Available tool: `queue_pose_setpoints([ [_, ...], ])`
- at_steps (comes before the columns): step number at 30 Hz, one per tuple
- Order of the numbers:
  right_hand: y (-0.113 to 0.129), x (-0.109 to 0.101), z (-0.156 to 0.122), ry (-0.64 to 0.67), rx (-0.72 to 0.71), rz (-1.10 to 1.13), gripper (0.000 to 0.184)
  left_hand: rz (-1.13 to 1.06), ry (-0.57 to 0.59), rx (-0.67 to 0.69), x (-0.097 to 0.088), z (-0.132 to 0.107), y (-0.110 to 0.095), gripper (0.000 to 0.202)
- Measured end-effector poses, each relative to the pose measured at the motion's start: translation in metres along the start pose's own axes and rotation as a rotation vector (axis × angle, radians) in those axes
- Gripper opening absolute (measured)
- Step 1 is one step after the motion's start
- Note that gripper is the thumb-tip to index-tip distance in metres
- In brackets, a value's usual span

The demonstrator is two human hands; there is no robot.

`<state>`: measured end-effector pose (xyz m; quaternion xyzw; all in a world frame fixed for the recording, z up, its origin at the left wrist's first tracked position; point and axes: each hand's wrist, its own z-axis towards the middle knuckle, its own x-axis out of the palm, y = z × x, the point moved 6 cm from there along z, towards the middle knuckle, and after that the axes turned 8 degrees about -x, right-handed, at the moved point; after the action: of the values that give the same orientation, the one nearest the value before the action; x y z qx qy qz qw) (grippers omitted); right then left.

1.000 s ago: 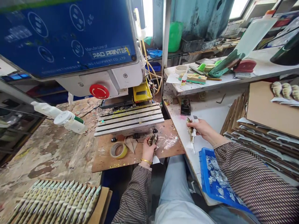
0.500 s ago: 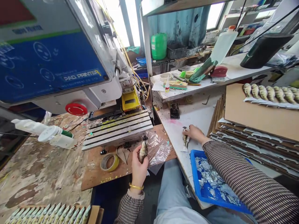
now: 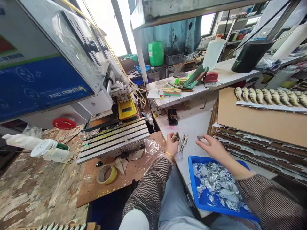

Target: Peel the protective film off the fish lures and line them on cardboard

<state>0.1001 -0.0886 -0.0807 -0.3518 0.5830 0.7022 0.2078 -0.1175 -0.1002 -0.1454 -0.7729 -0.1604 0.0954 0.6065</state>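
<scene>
My left hand (image 3: 171, 144) is closed around a small striped fish-shaped lure (image 3: 175, 136) and rests on the white bench (image 3: 192, 123). Just to its right two more fish lures (image 3: 182, 142) lie on the bench. My right hand (image 3: 212, 146) hovers low over the bench beside them, fingers partly spread, its fingertips near a small silvery scrap (image 3: 199, 137). A blue tray (image 3: 209, 202) full of silver foil scraps sits just in front of both hands.
A pad printer (image 3: 55, 80) with a slotted metal table (image 3: 112, 139) stands left. A tape roll (image 3: 106, 174) lies on the wooden board. Stacked cardboard sheets (image 3: 259, 123) carrying a row of fish lures (image 3: 268, 95) sit right. A phone (image 3: 172, 116) lies further back on the bench.
My left hand carried its lure from the wooden board rightward onto the white bench. My right hand let go of its lures, which now lie on the bench, and opened.
</scene>
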Motion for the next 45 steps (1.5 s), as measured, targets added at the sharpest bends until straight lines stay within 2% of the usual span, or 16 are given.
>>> queue_pose_setpoints([
  [3,-0.013,-0.029,-0.050,-0.021,0.017,0.024,0.040,0.060,0.004,-0.047,0.015,0.020,0.011,0.039],
  [8,-0.045,-0.050,-0.124,-0.071,0.134,0.112,0.052,0.136,-0.017,-0.032,0.008,0.017,0.010,0.030],
  [12,-0.055,-0.052,-0.159,-0.124,0.198,0.171,0.049,0.143,-0.032,-0.023,0.004,0.011,-0.004,0.026],
  [16,-0.056,-0.056,-0.179,-0.149,0.271,0.259,0.051,0.080,0.067,-0.040,0.013,0.000,-0.032,0.031],
  [19,-0.054,-0.063,-0.189,-0.212,0.298,0.330,0.051,0.015,0.229,-0.063,0.027,-0.030,-0.059,0.040],
  [22,-0.047,-0.064,-0.192,-0.271,0.258,0.449,0.055,-0.055,0.460,-0.145,0.051,-0.088,-0.068,0.045],
  [24,-0.040,-0.062,-0.192,-0.298,0.212,0.511,0.061,-0.148,0.668,-0.312,0.074,-0.138,-0.056,0.047],
  [25,-0.038,-0.062,-0.193,-0.311,0.192,0.529,0.064,-0.192,0.732,-0.398,0.084,-0.161,-0.047,0.049],
  [27,-0.036,-0.060,-0.196,-0.352,0.178,0.557,0.067,-0.271,0.780,-0.510,0.099,-0.199,-0.029,0.051],
  [29,-0.039,-0.058,-0.200,-0.383,0.182,0.594,0.066,-0.298,0.795,-0.573,0.109,-0.223,-0.013,0.052],
  [32,-0.043,-0.057,-0.206,-0.411,0.169,0.625,0.058,-0.244,0.819,-0.593,0.115,-0.241,0.000,0.055],
  [35,-0.045,-0.061,-0.212,-0.459,0.167,0.548,0.053,-0.234,0.835,-0.611,0.116,-0.246,0.004,0.056],
  [38,-0.049,-0.065,-0.217,-0.463,0.156,0.488,0.054,-0.310,0.822,-0.668,0.117,-0.246,0.006,0.048],
  [41,-0.056,-0.070,-0.225,-0.424,0.133,0.483,0.056,-0.372,0.777,-0.706,0.116,-0.242,0.004,0.041],
  [45,-0.050,-0.071,-0.238,-0.256,0.112,0.414,0.038,-0.405,0.746,-0.725,0.113,-0.238,-0.001,0.038],
])
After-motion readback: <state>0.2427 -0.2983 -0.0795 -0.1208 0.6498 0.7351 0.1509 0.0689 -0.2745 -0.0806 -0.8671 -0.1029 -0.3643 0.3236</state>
